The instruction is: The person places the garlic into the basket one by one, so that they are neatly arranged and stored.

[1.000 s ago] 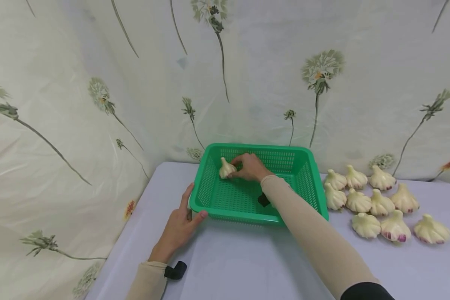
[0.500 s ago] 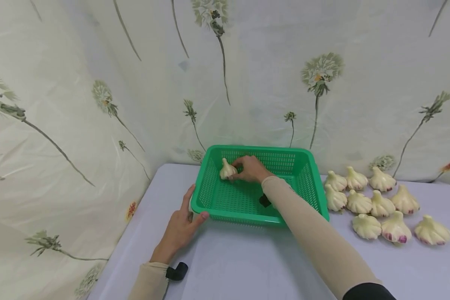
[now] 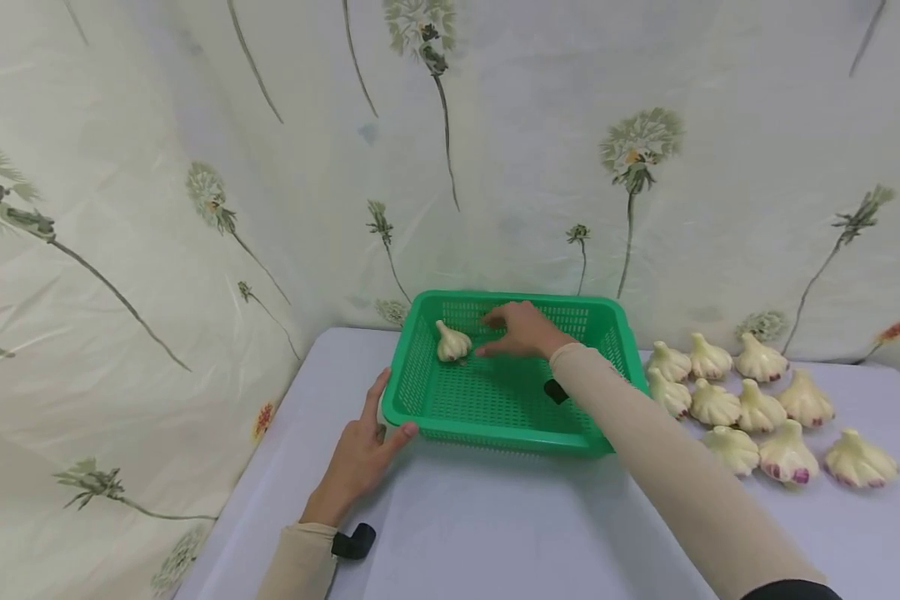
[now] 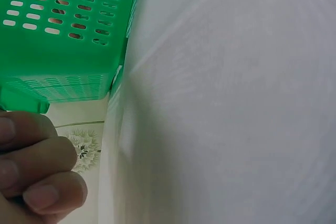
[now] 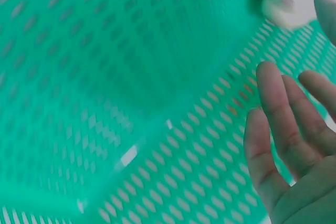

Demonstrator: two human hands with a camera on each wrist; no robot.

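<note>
A green plastic basket (image 3: pixel 487 432) with slotted walls sits on the table. One garlic bulb (image 3: pixel 452 342) rests inside it, near the left wall, stem up. My left hand (image 3: pixel 357 458) holds the basket's front left corner, thumb at the front rim; its curled fingers (image 4: pixel 44 156) show in the left wrist view. Over the basket's inside, my right hand (image 3: pixel 523 332) has its fingers spread, just right of the bulb and holding nothing. The right wrist view shows this right hand (image 5: pixel 294 140) apart from the blurred bulb (image 5: pixel 289 1).
Several garlic bulbs (image 3: pixel 759 408) lie in loose rows on the table to the right of the basket. The table has a pale cloth (image 3: pixel 495 533). Behind and to the left hangs a curtain (image 3: pixel 525 150) printed with dandelions.
My right hand has let go of the garlic bulb and drawn back to the right, its fingers now spread. The bulb stays in the basket; my left hand keeps its place.
</note>
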